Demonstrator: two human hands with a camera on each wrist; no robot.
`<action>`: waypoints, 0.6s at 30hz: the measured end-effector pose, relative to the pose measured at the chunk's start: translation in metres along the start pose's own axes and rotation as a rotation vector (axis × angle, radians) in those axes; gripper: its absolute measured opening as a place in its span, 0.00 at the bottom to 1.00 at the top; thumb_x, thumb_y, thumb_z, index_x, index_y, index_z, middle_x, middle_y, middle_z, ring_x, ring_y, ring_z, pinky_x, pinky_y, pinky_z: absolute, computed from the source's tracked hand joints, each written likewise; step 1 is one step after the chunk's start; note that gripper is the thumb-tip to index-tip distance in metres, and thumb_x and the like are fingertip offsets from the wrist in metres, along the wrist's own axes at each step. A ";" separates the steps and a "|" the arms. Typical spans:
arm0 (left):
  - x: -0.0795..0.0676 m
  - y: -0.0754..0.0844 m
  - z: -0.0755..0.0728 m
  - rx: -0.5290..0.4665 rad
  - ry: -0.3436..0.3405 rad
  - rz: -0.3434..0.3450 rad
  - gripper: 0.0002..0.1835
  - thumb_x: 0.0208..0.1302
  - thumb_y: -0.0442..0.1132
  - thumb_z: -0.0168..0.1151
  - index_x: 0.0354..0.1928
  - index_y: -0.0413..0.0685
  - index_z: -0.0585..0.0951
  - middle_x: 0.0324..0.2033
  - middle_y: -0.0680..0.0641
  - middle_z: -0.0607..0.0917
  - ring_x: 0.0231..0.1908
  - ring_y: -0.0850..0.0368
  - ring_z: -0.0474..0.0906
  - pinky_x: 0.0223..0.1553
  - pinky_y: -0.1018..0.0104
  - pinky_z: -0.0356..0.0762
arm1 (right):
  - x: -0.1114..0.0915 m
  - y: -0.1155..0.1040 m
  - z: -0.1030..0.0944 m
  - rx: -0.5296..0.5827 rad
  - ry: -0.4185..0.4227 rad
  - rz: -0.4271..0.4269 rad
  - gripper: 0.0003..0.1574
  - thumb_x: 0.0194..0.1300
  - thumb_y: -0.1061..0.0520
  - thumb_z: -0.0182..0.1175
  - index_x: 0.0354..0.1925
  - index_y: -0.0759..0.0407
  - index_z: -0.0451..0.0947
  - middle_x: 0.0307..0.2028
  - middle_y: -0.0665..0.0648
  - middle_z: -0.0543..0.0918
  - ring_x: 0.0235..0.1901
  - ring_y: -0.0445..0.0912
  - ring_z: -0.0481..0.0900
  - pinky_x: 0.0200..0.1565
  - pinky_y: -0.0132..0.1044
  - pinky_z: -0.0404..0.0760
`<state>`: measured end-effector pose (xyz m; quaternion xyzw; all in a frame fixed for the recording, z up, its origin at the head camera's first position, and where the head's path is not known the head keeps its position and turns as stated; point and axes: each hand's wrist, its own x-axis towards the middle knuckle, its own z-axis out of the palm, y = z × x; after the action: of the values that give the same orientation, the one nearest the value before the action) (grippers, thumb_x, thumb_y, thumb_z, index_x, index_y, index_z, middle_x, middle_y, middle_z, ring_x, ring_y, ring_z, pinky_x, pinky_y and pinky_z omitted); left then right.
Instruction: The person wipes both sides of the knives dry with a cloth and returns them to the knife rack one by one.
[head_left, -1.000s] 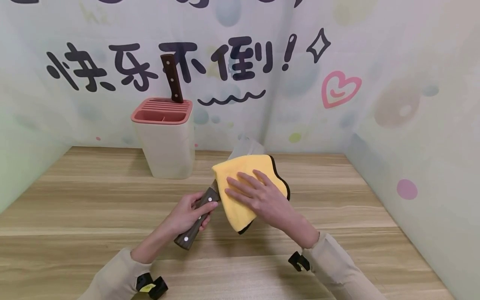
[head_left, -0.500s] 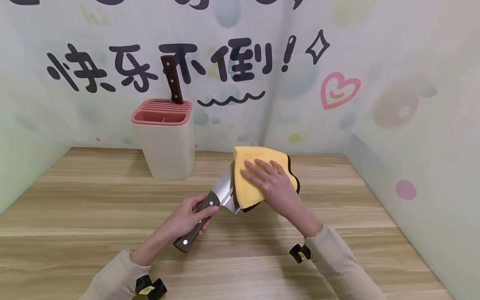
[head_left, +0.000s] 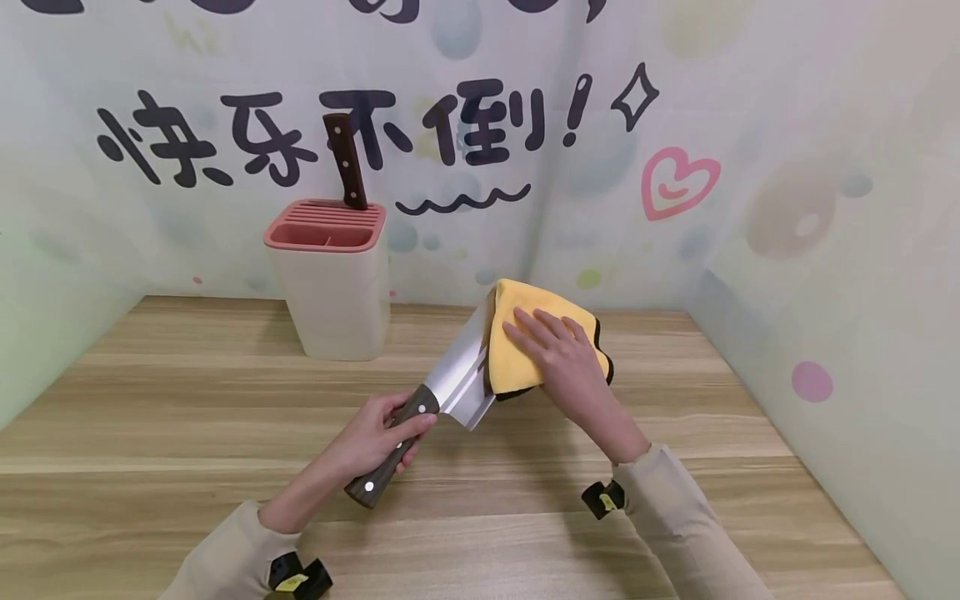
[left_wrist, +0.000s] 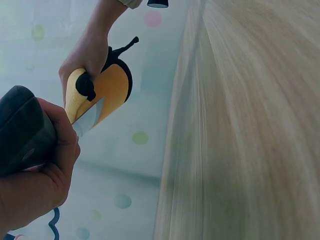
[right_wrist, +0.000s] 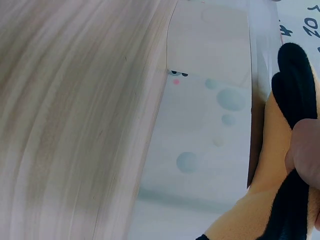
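Observation:
My left hand grips the dark wooden handle of a cleaver, which is held above the table with its broad blade tilted up and to the right. Folded over the far part of the blade is a yellow cloth with black edging, hiding the tip. My right hand holds this cloth against the blade, fingers spread on its upper face. The right wrist view shows the thumb pressing the cloth from the other side. In the left wrist view, the cloth wraps both blade faces.
A white knife holder with a pink slotted top stands at the back left of the wooden table. One brown-handled knife is in its slots. A printed cloth wall rises behind the table.
My right hand and the yellow cloth have slid up and right along the blade, uncovering the part near the handle. My left hand stays nearly still on the cleaver.

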<state>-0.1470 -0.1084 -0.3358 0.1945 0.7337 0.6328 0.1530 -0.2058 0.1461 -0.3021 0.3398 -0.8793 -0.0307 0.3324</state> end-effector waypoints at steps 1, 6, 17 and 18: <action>0.000 0.000 0.000 0.000 0.000 0.000 0.19 0.63 0.43 0.53 0.42 0.30 0.68 0.17 0.48 0.73 0.14 0.63 0.70 0.15 0.71 0.72 | 0.000 0.000 0.000 -0.008 0.000 -0.002 0.36 0.47 0.73 0.61 0.55 0.54 0.72 0.56 0.56 0.72 0.54 0.54 0.69 0.51 0.52 0.68; 0.001 0.000 0.001 0.002 0.008 -0.004 0.18 0.63 0.43 0.53 0.41 0.31 0.68 0.17 0.47 0.73 0.14 0.63 0.70 0.15 0.70 0.73 | -0.001 -0.001 -0.001 -0.053 0.010 -0.025 0.36 0.47 0.73 0.62 0.55 0.53 0.71 0.56 0.56 0.72 0.54 0.54 0.69 0.51 0.52 0.68; 0.003 0.001 0.003 0.002 0.016 -0.004 0.18 0.64 0.43 0.53 0.40 0.30 0.68 0.17 0.48 0.72 0.14 0.63 0.70 0.15 0.68 0.73 | -0.001 -0.012 -0.006 -0.091 0.010 -0.104 0.38 0.44 0.70 0.65 0.55 0.52 0.71 0.57 0.55 0.71 0.55 0.53 0.68 0.53 0.51 0.67; 0.003 0.000 0.003 0.003 0.016 -0.002 0.18 0.64 0.43 0.53 0.39 0.30 0.68 0.17 0.48 0.73 0.14 0.63 0.70 0.15 0.68 0.73 | -0.001 -0.013 -0.006 -0.094 0.007 -0.117 0.38 0.45 0.69 0.66 0.56 0.52 0.71 0.57 0.55 0.71 0.55 0.52 0.68 0.53 0.50 0.67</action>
<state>-0.1482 -0.1045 -0.3357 0.1890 0.7359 0.6331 0.1476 -0.1938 0.1379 -0.3013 0.3747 -0.8543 -0.0901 0.3488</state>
